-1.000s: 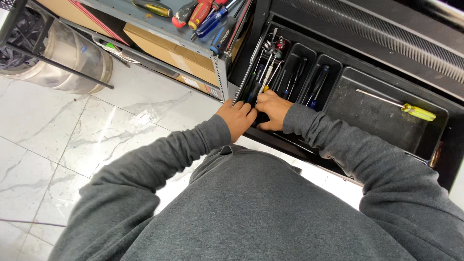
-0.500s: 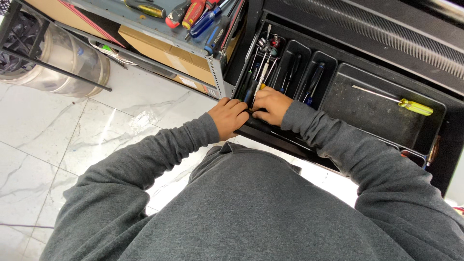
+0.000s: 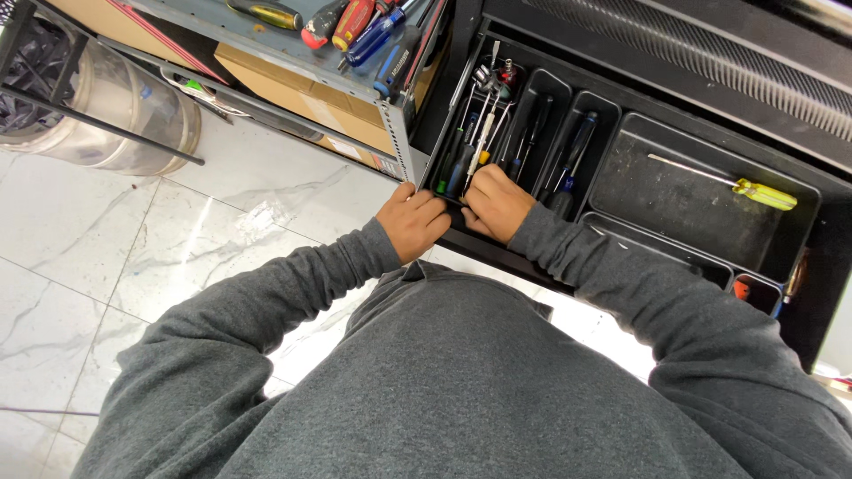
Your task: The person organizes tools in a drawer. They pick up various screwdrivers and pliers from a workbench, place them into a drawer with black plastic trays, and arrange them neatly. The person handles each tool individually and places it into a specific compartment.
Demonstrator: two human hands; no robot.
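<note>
Two bare hands worked side by side at the near end of a black tool tray (image 3: 692,208) set in an open drawer. The left hand (image 3: 413,222) rested curled at the tray's front left corner, its fingers bent inward on the rim; whether that grip held anything could not be told from above. The right hand (image 3: 497,204), just beside it and almost touching, reached into the leftmost compartment, fingers folded down over the handles of a bundle of screwdrivers (image 3: 475,133) lying lengthwise there; the grip looked partly closed on them, though which tool, if any, it had hold of was hidden by the knuckles. Both arms wore grey sweatshirt sleeves (image 3: 293,284).

The screwdrivers filled that narrow slot, metal shafts pointing away from the person. The next two slots to the right each held dark-handled drivers (image 3: 568,155). Farther right, a wide compartment held a single yellow-handled screwdriver (image 3: 763,193), lying at a slant, well apart from the hands.

Left of the drawer, a grey metal shelf (image 3: 266,44) carried more hand tools, among them a red-handled screwdriver (image 3: 353,19) and a blue-handled one (image 3: 377,37), with cardboard boxes (image 3: 302,93) beneath. A clear plastic container (image 3: 115,111) stood on the white marble-patterned floor (image 3: 133,266).
</note>
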